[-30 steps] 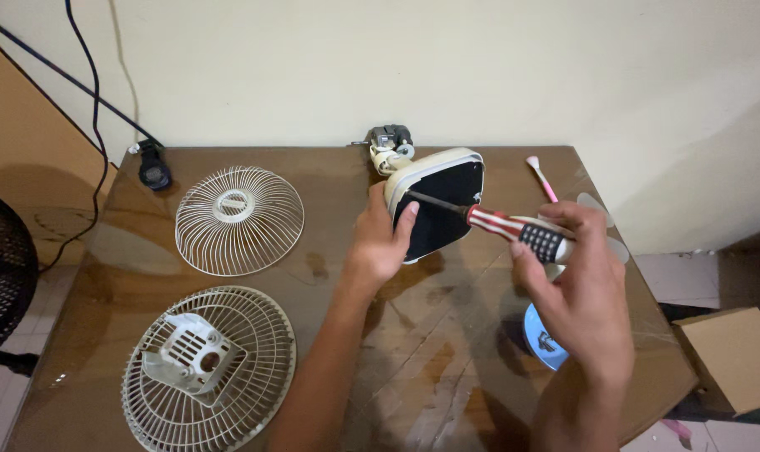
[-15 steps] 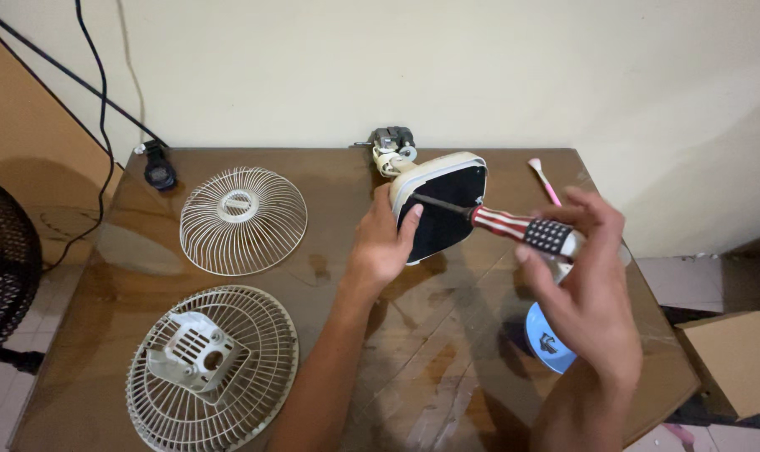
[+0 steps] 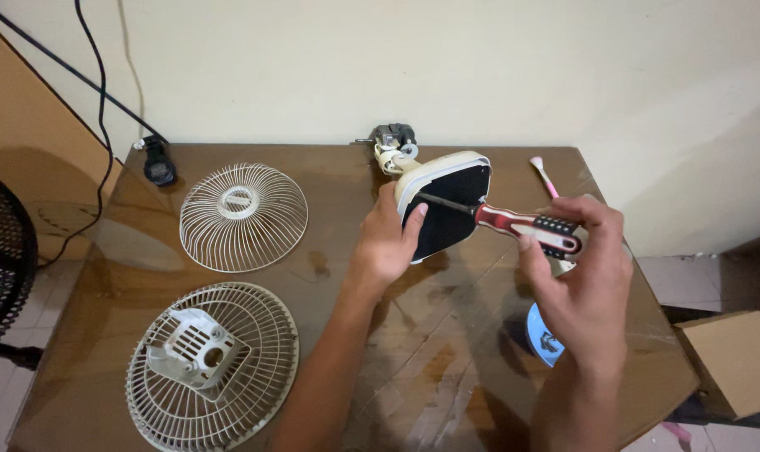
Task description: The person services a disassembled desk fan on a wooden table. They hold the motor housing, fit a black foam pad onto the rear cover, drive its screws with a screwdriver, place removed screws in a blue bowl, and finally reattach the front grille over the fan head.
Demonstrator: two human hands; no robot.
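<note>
The left hand (image 3: 390, 243) grips the edge of a white fan base (image 3: 443, 208), holding it tilted above the bench (image 3: 338, 167) with its dark underside facing up. The right hand (image 3: 585, 268) is closed round the red-and-black handle of a screwdriver (image 3: 514, 222), whose tip rests against that underside. Behind the base sits the motor (image 3: 392, 142). To the left lie two white grilles, one near the back (image 3: 244, 216), one nearer with a housing (image 3: 212, 364). A pink brush (image 3: 543, 174) lies at right.
</note>
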